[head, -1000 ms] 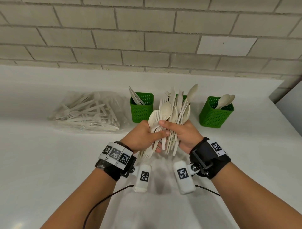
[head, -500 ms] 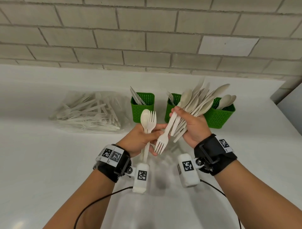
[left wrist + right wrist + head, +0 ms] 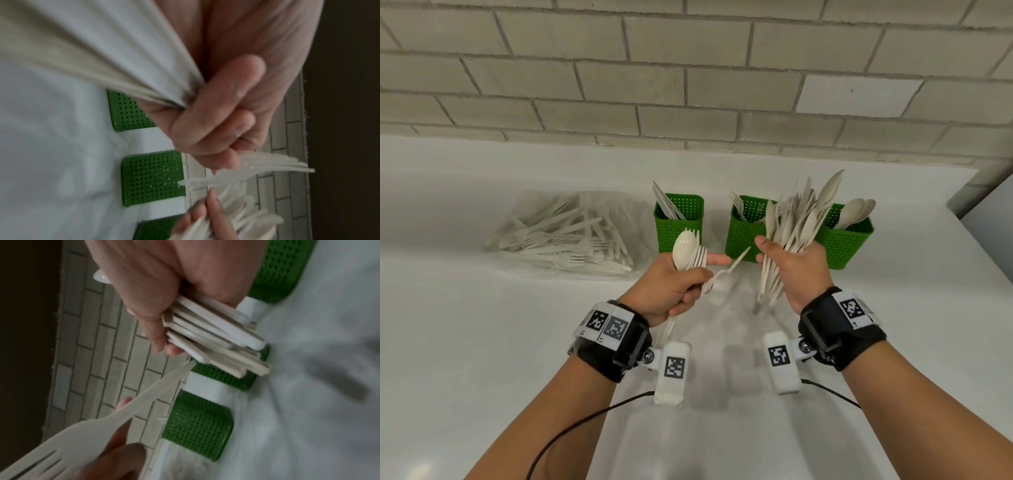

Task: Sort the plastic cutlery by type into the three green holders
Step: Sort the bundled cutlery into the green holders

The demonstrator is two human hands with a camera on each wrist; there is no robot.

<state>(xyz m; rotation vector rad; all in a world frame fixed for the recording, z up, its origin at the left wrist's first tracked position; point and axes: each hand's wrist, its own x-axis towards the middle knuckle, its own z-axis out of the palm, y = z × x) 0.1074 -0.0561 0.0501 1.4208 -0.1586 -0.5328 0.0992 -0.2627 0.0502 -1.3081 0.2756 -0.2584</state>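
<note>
Three green holders stand in a row by the wall: the left holder (image 3: 678, 222) has knives, the middle holder (image 3: 743, 228) forks, the right holder (image 3: 846, 240) spoons. My left hand (image 3: 671, 284) grips a spoon (image 3: 683, 250) and a fork (image 3: 699, 255) upright, and also holds another fork (image 3: 726, 272) slanting toward the right hand, tines down. That fork (image 3: 115, 420) is large in the right wrist view. My right hand (image 3: 792, 262) grips a thick bunch of mixed cutlery (image 3: 799, 216), its handles (image 3: 213, 339) fanned out below the fist.
A clear plastic bag of loose cutlery (image 3: 565, 233) lies on the white counter (image 3: 482, 342) left of the holders. A brick wall (image 3: 688, 85) runs behind. The counter's right edge (image 3: 983, 240) is near the right holder. Cables hang from both wrist cameras.
The hands have drawn apart. The slanted fork has left the right hand's bunch and is now in my left hand alongside the spoon and fork.
</note>
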